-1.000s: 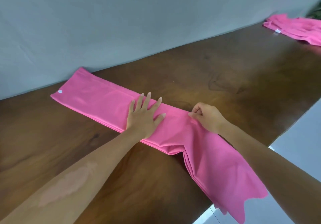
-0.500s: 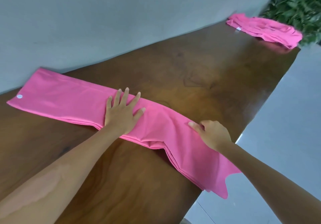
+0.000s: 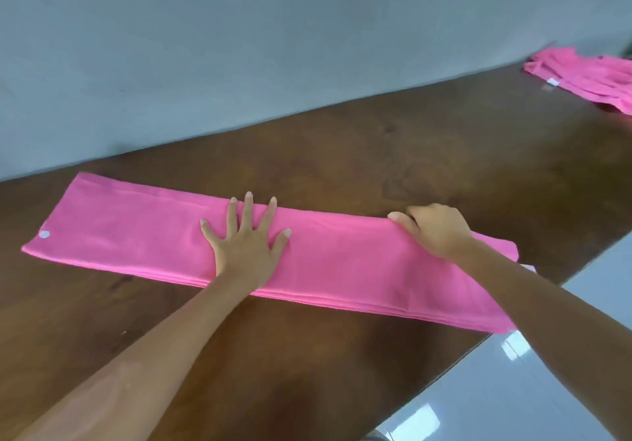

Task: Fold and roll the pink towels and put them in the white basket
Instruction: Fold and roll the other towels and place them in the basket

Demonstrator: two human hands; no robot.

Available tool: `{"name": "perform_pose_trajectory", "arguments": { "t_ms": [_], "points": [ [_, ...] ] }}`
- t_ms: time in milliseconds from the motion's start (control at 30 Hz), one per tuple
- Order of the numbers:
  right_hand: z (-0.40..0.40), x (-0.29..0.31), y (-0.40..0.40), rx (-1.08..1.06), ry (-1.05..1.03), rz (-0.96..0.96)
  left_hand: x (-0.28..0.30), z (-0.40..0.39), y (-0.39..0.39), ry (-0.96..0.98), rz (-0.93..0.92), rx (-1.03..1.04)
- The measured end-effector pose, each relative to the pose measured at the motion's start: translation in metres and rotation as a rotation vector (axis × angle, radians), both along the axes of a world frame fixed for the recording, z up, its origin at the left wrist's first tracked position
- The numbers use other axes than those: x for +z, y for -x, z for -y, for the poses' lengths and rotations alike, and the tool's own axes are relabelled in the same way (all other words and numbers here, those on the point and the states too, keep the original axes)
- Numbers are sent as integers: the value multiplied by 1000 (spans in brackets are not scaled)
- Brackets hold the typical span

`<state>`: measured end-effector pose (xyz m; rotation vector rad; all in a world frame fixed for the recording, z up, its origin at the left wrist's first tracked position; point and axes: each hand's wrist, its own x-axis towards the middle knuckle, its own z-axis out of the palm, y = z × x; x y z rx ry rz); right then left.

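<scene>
Dark brown wooden desk [image 3: 342,153], glossy, set against a pale grey wall [image 3: 239,47].

Far left: one end of a long pink towel [image 3: 130,235], folded lengthwise into a narrow strip of several layers, lying flat on the desk. A small round white tag [image 3: 44,234] shows at its left edge. The strip runs from there across the desk toward the right, slightly slanted, its near long edge showing stacked folds.

Middle: the left hand [image 3: 244,235] lies palm down on the towel, fingers straight and fanned wide, pressing the cloth flat. It holds nothing; it only presses. Forearm comes in from the lower left.

Right of centre: the right hand [image 3: 434,230] sits on the towel's far edge with fingers curled over the cloth, thumb pointing left. It seems to pinch or bunch the upper fold there, though the fingertips are tucked under and I cannot see the grip itself. Past this hand the towel's right end reaches the desk's edge, a corner just over it.

Lower right: light grey tiled floor [image 3: 513,399] beyond the desk edge.

Far right, at the back of the desk: a loose pile of pink towels [image 3: 588,78], well apart from the one being worked, with a small white label [image 3: 553,82] at its near edge.
</scene>
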<state>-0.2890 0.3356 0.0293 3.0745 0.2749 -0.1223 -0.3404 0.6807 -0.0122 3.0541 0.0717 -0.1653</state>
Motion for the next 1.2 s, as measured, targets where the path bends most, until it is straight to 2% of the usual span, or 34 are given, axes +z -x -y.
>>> {"name": "perform_pose_trajectory", "arguments": {
  "t_ms": [233, 333, 400, 500, 600, 700, 867, 1000, 1200],
  "points": [
    [19, 1, -75, 232, 32, 124, 1, 50, 19, 43, -30, 278],
    [21, -3, -89, 245, -53, 150, 2, 63, 22, 102, -3, 325],
    [22, -2, -86, 312, -181, 216, 5, 68, 27, 192, 113, 239],
    [23, 1, -55, 419, -360, 168, 9, 75, 36, 352, 303, -119],
    [45, -5, -10, 521, -420, 116, 11, 86, 44, 426, 278, -390],
    [85, -19, 20, 552, -379, 110, 9, 98, 44, 416, 247, -532],
    [135, -30, 40, 550, -285, 113, 8, 110, 39, 444, 231, -580],
    [145, -27, 38, 466, -342, 125, 13, 111, 37, 541, 165, -520],
    [146, -13, 32, 471, -351, 73, 20, 113, 39, 674, 107, -430]
  ]
}}
